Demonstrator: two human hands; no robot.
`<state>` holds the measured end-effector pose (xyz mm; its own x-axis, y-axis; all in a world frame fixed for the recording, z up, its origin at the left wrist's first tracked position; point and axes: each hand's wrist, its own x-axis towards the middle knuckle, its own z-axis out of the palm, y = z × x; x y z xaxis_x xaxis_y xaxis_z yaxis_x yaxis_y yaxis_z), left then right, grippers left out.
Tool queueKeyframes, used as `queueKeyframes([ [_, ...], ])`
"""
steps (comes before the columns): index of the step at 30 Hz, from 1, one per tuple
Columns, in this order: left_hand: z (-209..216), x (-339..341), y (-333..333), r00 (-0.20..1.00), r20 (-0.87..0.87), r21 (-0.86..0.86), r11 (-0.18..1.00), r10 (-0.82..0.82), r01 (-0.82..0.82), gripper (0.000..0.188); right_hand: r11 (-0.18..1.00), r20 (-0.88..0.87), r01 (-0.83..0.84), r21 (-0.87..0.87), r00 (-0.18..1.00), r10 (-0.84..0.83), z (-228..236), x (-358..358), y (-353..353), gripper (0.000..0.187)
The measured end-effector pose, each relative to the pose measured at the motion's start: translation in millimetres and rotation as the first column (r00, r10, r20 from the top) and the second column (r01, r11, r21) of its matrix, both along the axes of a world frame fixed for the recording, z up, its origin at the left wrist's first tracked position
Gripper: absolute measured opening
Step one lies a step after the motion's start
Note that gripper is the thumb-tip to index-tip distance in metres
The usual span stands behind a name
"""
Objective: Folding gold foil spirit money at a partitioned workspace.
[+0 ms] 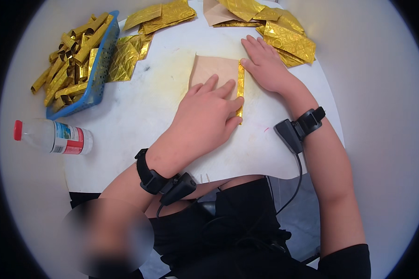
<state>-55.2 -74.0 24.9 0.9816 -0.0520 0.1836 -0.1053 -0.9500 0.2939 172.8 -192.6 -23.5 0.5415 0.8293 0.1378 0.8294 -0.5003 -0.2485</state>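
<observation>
A sheet of paper (214, 66) lies on the white table with its plain tan side up. Along its right edge a narrow strip is folded over and shows gold foil (240, 83). My left hand (207, 111) presses flat on the sheet, fingers spread, with its fingertips and thumb at the folded strip. My right hand (266, 65) lies open, its thumb touching the upper end of the strip and its fingers stretched toward the gold sheets at the back right. Neither hand grips anything.
A blue basket (100, 69) of gold paper rolls stands at the left. A plastic bottle with a red cap (72, 138) lies on its side below it. Flat gold sheets lie by the basket (125, 58), at the back (163, 16) and back right (291, 42).
</observation>
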Motion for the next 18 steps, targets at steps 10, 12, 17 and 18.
queueKeyframes([
  [10, -2, 4, 4, 0.998, 0.017, -0.01, 0.998, 0.062, -0.062, 0.039, 0.982, -0.188, -0.022, 0.188, 0.981, 0.058, -1, 5, -2, 0.065],
  [12, -6, 5, 9, 0.991, 0.03, -0.002, 0.991, 0.13, -0.13, 0.04, 0.98, -0.225, -0.072, 0.184, 0.968, 0.113, 12, -11, -2, 0.068],
  [17, -9, 10, 21, 0.982, 0.071, -0.04, 0.985, 0.173, -0.171, 0.047, 0.974, -0.185, -0.185, 0.13, 0.961, 0.207, 18, -24, 1, 0.077],
  [18, -8, 12, 21, 0.983, 0.067, -0.042, 0.985, 0.172, -0.17, 0.047, 0.971, -0.163, -0.198, 0.133, 0.962, 0.218, 18, -22, 0, 0.079],
])
